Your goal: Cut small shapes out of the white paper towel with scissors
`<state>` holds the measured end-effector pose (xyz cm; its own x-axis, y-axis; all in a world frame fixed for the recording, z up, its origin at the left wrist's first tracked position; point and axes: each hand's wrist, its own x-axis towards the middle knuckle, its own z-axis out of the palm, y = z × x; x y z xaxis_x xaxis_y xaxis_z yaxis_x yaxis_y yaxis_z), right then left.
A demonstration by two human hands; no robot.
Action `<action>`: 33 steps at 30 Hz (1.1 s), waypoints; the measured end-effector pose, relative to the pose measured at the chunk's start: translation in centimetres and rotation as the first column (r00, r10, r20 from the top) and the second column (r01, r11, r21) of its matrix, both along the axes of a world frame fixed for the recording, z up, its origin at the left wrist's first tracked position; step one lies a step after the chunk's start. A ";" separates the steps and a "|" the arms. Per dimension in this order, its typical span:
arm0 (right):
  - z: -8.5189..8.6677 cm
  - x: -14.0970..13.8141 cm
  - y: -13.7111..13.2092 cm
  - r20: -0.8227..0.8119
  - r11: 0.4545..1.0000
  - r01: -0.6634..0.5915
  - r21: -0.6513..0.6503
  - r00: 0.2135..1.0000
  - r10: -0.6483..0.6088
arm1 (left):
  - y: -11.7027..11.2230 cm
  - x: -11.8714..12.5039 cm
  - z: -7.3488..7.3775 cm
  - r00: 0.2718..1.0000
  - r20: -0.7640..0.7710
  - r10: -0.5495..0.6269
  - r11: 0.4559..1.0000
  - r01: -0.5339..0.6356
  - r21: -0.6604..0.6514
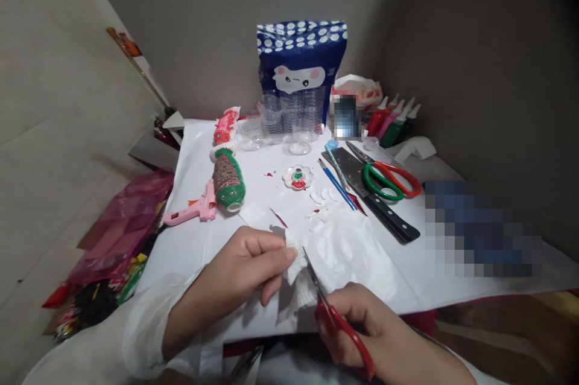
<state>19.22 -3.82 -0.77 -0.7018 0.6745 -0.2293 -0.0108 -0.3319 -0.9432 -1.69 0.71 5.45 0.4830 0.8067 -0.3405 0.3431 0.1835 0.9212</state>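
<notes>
My left hand (256,264) pinches a piece of white textured sheet (298,279), thumb on top near its upper edge. My right hand (362,330) grips a pair of red-handled scissors (335,318), with fingers in the loops. The blades point up and away and lie against the sheet's right side, close to my left fingertips. Whether the blades are parted I cannot tell. Beyond my left hand lie a green fish-shaped figure (229,186) and a pink glue gun (196,209). A flower-shaped paint palette (298,177) with red and green paint sits further back.
On the right lie a cleaver (384,213), green-and-orange-handled scissors (393,180) and blue brushes (339,186). A red-and-white fish figure (226,125), stacked clear cups (292,116), a blue bag (301,53) and paint bottles (393,122) stand at the back. Crumpled clear plastic (357,252) covers the white tabletop's right front.
</notes>
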 end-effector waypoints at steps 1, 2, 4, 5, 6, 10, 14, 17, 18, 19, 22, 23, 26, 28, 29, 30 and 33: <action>0.0 0.0 0.0 -0.021 1.000 -0.011 -0.007 1.000 0.011 | 0.0 0.0 0.0 1.000 -0.005 -0.005 1.000 0.005 -0.001; -0.1 0.0 0.0 -0.047 1.000 -0.021 -0.018 0.999 0.021 | -0.1 0.0 0.0 1.000 -0.008 -0.010 1.000 0.010 -0.001; -0.3 -0.1 0.0 -0.099 0.998 -0.037 -0.042 0.995 0.032 | -0.1 0.0 0.0 1.000 -0.010 -0.015 1.000 0.014 -0.006; -0.4 0.0 0.0 -0.116 0.998 -0.038 -0.046 0.993 0.033 | -0.2 0.0 0.1 1.000 -0.009 -0.015 1.000 0.014 -0.011; -0.5 0.0 0.0 -0.127 0.998 -0.041 -0.044 0.991 0.035 | -0.2 0.0 0.1 1.000 -0.005 -0.014 1.000 0.014 -0.014; -0.5 0.1 -0.1 -0.128 0.997 -0.058 -0.042 0.990 0.052 | -0.2 0.1 0.2 1.000 0.024 -0.018 1.000 0.018 -0.012; -0.3 0.3 0.0 -0.134 0.993 -0.074 -0.095 0.989 0.061 | -0.1 -0.1 0.2 0.999 0.030 -0.032 0.998 0.034 -0.045; -0.2 0.5 0.1 -0.125 0.991 -0.088 -0.102 0.989 0.075 | -0.1 -0.1 0.2 0.998 0.052 -0.041 0.997 0.045 -0.070; -0.2 0.6 0.2 -0.119 0.991 -0.091 -0.096 0.990 0.080 | -0.1 -0.1 0.2 0.998 0.055 -0.042 0.996 0.046 -0.075; -0.2 0.6 0.2 -0.119 0.991 -0.096 -0.090 0.989 0.085 | 0.0 -0.1 0.2 0.998 0.056 -0.042 0.996 0.046 -0.081; -0.3 0.6 0.3 -0.130 0.992 -0.089 -0.092 0.989 0.077 | 0.0 0.0 0.2 0.997 0.058 -0.050 0.995 0.055 -0.089; -0.3 0.6 0.3 -0.133 0.991 -0.090 -0.095 0.988 0.077 | 0.0 0.0 0.2 0.997 0.057 -0.054 0.995 0.058 -0.087; -0.3 0.5 0.3 -0.122 0.992 -0.088 -0.087 0.990 0.077 | 0.0 0.0 0.3 0.998 0.046 -0.047 0.995 0.051 -0.091; -0.3 0.5 0.2 -0.097 0.993 -0.087 -0.073 0.992 0.080 | -0.1 0.0 0.3 0.998 0.038 -0.046 0.994 0.050 -0.100; -0.2 0.5 0.2 -0.079 0.994 -0.082 -0.069 0.994 0.077 | -0.1 0.1 0.4 0.998 0.034 -0.045 0.993 0.048 -0.104; -0.2 0.6 0.2 -0.063 0.994 -0.082 -0.066 0.995 0.078 | -0.2 0.1 0.4 0.999 0.028 -0.041 0.993 0.044 -0.110; -0.2 1.0 0.2 -0.048 0.992 -0.107 -0.071 0.993 0.103 | -0.2 0.0 0.4 0.999 0.016 -0.039 0.990 0.041 -0.139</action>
